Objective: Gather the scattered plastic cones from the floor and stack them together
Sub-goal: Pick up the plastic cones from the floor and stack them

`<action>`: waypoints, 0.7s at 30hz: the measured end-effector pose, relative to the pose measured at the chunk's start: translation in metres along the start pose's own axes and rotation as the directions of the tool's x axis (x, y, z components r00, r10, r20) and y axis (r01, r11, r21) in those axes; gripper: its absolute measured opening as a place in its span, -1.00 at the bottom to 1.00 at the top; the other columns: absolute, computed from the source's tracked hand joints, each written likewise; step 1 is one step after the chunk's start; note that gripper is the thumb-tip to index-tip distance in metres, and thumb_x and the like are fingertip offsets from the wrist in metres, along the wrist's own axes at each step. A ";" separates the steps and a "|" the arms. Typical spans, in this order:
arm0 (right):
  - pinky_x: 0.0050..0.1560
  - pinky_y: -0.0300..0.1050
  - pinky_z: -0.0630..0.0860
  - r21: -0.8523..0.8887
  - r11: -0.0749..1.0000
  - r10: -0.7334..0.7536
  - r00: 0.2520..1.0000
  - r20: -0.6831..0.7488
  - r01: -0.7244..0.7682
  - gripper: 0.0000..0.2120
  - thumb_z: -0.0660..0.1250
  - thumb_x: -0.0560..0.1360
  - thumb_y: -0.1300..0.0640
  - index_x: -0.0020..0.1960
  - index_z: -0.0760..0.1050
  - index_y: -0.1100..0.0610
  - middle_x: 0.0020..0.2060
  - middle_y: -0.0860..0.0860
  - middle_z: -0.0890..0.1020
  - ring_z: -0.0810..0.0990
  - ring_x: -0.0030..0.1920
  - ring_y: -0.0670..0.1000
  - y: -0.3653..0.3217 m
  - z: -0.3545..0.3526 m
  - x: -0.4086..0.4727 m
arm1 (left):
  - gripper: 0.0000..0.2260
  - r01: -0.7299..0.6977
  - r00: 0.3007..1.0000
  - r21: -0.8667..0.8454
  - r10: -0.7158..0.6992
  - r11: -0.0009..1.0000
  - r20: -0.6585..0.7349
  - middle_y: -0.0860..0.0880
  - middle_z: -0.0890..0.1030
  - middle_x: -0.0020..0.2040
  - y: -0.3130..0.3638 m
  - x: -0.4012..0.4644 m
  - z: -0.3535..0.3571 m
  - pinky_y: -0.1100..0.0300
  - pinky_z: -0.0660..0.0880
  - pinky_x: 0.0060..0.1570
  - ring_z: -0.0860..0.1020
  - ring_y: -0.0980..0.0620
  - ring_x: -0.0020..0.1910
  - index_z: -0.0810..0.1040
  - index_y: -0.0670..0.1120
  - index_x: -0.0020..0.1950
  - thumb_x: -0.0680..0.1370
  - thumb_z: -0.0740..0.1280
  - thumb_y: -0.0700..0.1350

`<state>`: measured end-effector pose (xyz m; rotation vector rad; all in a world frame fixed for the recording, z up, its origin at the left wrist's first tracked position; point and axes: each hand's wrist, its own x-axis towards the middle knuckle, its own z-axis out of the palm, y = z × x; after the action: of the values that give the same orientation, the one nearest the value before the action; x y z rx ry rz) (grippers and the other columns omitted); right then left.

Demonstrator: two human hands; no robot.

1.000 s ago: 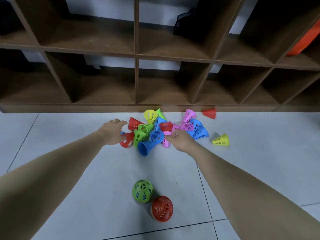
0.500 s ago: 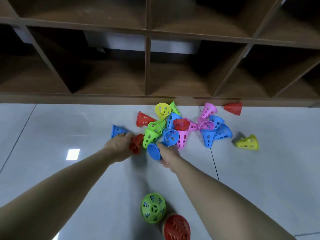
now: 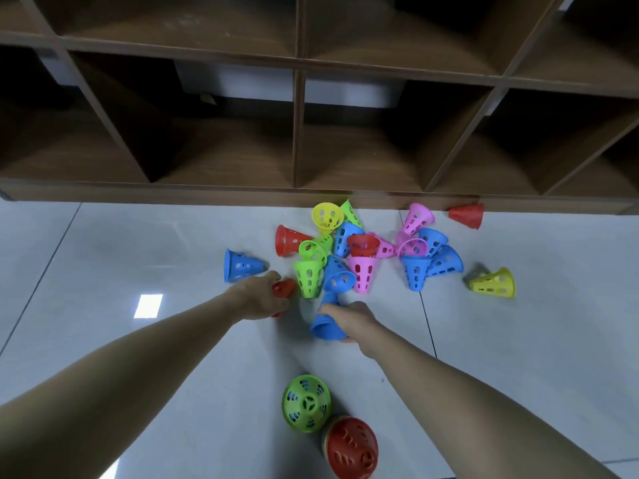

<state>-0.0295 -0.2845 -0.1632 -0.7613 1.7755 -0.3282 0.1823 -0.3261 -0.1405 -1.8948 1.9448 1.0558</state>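
Two hands worked the pile of perforated plastic cones (image 3: pixel 359 252) on the tiled floor (image 3: pixel 536 340): the left hand (image 3: pixel 261 299) clutched a red cone (image 3: pixel 283 288), the right hand (image 3: pixel 352 319) a blue cone (image 3: pixel 326 324). Pulling carelessly could have scattered neighbours. Half a second before, the blue cone lay flatter.

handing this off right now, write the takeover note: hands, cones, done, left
Left hand: grips a red cone at the pile's near left edge.
Right hand: grips a blue cone on the floor.
Cones: loose pile in front of the shelf; strays are a blue one on the left, yellow and red on the right.
Done: a green-topped stack and a red-topped stack near the person.
Left: stack the two held cones, then all the rest.
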 end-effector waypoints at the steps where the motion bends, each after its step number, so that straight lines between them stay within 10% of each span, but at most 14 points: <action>1: -0.12 -0.10 0.56 0.016 0.999 -0.030 1.000 -0.002 0.030 -0.68 0.47 0.38 -0.04 0.03 0.57 0.13 -0.04 0.06 0.66 0.63 -0.06 0.02 0.002 -0.007 -0.002 | -0.51 -0.005 1.000 0.037 0.004 0.999 0.024 -0.07 0.60 0.03 -0.002 -0.002 -0.001 0.06 0.56 -0.01 0.57 -0.10 0.02 0.42 0.02 0.14 0.26 0.28 0.18; 6: -0.18 -0.16 0.49 0.082 0.968 -0.228 0.967 -0.118 0.238 -0.78 0.52 0.43 0.07 -0.02 0.60 0.16 -0.13 0.05 0.66 0.59 -0.17 -0.02 0.012 -0.046 -0.017 | -0.57 0.017 0.997 0.204 -0.032 0.979 0.070 -0.01 0.62 -0.23 -0.011 -0.017 0.017 0.12 0.59 -0.08 0.60 -0.05 -0.19 0.55 -0.01 -0.14 0.27 0.22 0.30; 9: -0.20 -0.19 0.50 0.045 0.944 -0.313 0.933 -0.179 0.325 -0.76 0.54 0.42 0.06 0.01 0.60 0.13 -0.11 0.04 0.68 0.62 -0.12 0.00 0.016 -0.060 -0.027 | -0.57 -0.007 1.000 0.246 0.005 0.969 0.007 0.02 0.63 -0.04 -0.017 -0.030 0.022 0.12 0.56 -0.03 0.58 -0.04 -0.06 0.52 0.04 0.05 0.41 0.32 0.34; 16: -0.34 -0.43 0.40 -0.024 0.853 -0.519 0.843 -0.142 0.521 -0.85 0.48 0.50 0.05 -0.07 0.58 0.11 -0.28 -0.10 0.62 0.53 -0.34 -0.22 0.018 -0.086 -0.088 | -0.77 -0.241 0.961 -0.315 0.180 0.918 -0.211 0.09 0.60 -0.14 0.003 -0.083 0.004 0.29 0.40 -0.21 0.55 0.13 -0.17 0.51 0.11 -0.05 0.46 0.50 0.15; 21: -0.04 -0.25 0.54 -0.191 0.724 -0.675 0.738 0.007 0.663 -0.84 0.42 0.52 -0.05 0.02 0.56 0.00 -0.05 -0.12 0.66 0.61 0.01 -0.11 0.050 -0.089 -0.139 | -0.64 -0.456 0.863 -0.299 0.334 0.839 -0.379 0.07 0.52 -0.03 0.017 -0.142 0.017 0.30 0.44 -0.05 0.50 0.15 -0.05 0.54 0.15 0.09 0.41 0.43 0.30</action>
<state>-0.1045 -0.1712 -0.0575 -1.5501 1.5379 -0.6833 0.1804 -0.2068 -0.0591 -1.9902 2.5642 1.4075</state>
